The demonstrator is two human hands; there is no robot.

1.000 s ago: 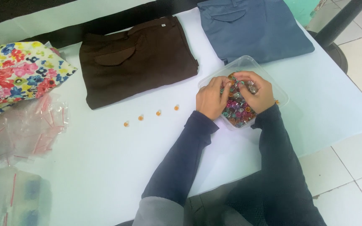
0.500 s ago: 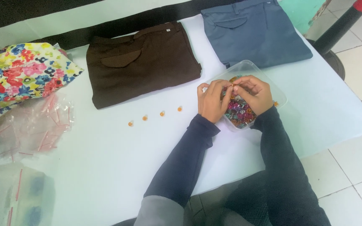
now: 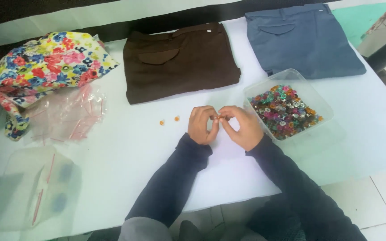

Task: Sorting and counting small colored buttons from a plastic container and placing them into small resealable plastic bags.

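My left hand (image 3: 203,125) and my right hand (image 3: 241,126) meet fingertip to fingertip over the white table (image 3: 126,147), pinching a small orange bead between them. Just left of my left hand two more orange beads (image 3: 169,120) lie on the table. To the right of my right hand stands a clear plastic tub (image 3: 287,105) holding several small multicoloured beads or buttons.
Folded brown trousers (image 3: 182,60) and folded blue trousers (image 3: 301,38) lie at the back. A floral cloth (image 3: 50,62) sits at the far left, with clear plastic bags (image 3: 65,114) in front of it and more bags (image 3: 36,187) at the near left corner.
Both hands have come out of the plastic tub and moved left onto the table, now pinched together over a small orange bead. Fewer orange beads are visible beside them.
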